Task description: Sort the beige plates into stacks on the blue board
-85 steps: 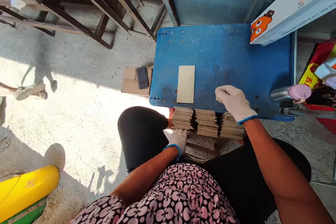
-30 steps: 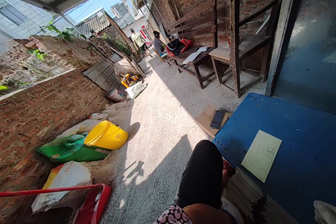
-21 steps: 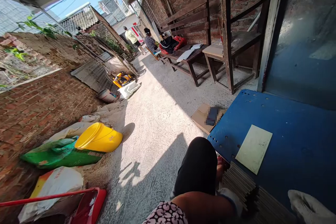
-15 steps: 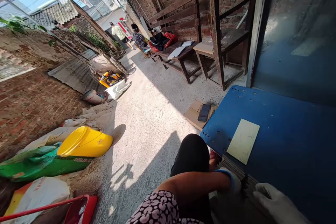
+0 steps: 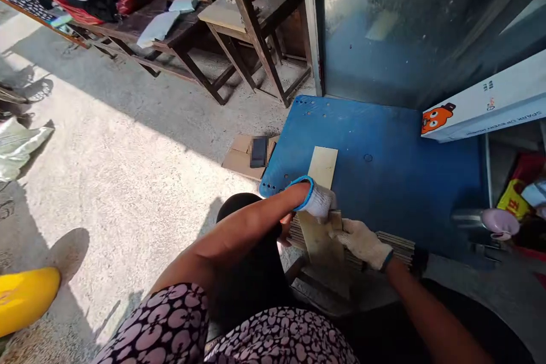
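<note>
left hand (image 5: 318,200), right hand (image 5: 362,242): both apparently gripping board (image 5: 319,239) | long axis points away

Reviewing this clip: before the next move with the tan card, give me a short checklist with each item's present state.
1. Left hand on the tan card: ok, gloved fingers rest on its top edge.
2. Right hand on the same card: ok, at its right side.
3. Card lifted off the stacks: cannot tell.
4. Second card lying flat on the blue board: ok.
5. Board beyond that card bare: ok.
6. Stacks squared up: cannot tell, hands cover them.
</note>
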